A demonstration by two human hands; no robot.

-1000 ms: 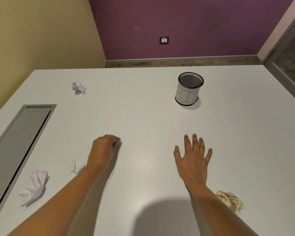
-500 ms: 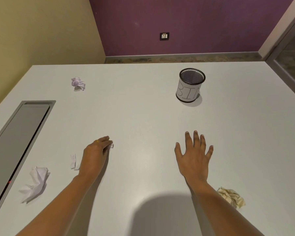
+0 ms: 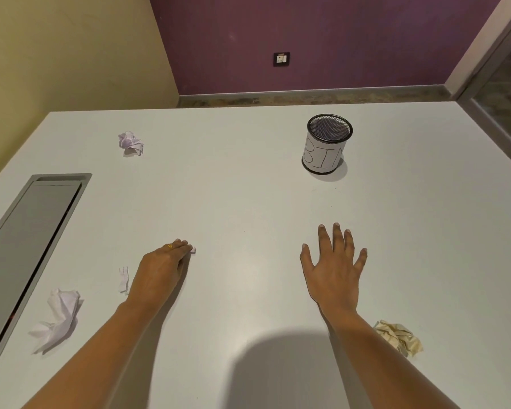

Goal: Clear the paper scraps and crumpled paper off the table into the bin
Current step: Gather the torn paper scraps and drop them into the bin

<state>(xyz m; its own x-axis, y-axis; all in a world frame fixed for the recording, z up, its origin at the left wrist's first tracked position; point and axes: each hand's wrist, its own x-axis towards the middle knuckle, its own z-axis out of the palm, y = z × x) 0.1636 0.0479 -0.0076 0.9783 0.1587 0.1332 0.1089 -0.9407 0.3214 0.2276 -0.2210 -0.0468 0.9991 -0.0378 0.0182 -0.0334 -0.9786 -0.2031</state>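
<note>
A black mesh bin [image 3: 326, 144] with a paper label reading BIN stands upright at the far right of the white table [image 3: 248, 187]. My left hand [image 3: 161, 268] pinches a tiny white paper scrap [image 3: 193, 249] at its fingertips, low over the table. My right hand [image 3: 334, 268] lies flat with fingers spread, holding nothing. A small white scrap [image 3: 124, 279] lies just left of my left hand. A white crumpled paper [image 3: 58, 321] sits near left, a lilac crumpled ball [image 3: 130, 143] far left, a cream crumpled ball [image 3: 398, 338] near right beside my right forearm.
A long grey recessed cable tray [image 3: 27, 231] runs along the table's left side. Beyond the far table edge are a yellow wall, a purple wall with a socket [image 3: 281, 59], and a glass door frame at the right.
My left hand has drawn back slightly toward me and to the left, its fingers closing on the tiny scrap. My right hand stays flat in about the same place.
</note>
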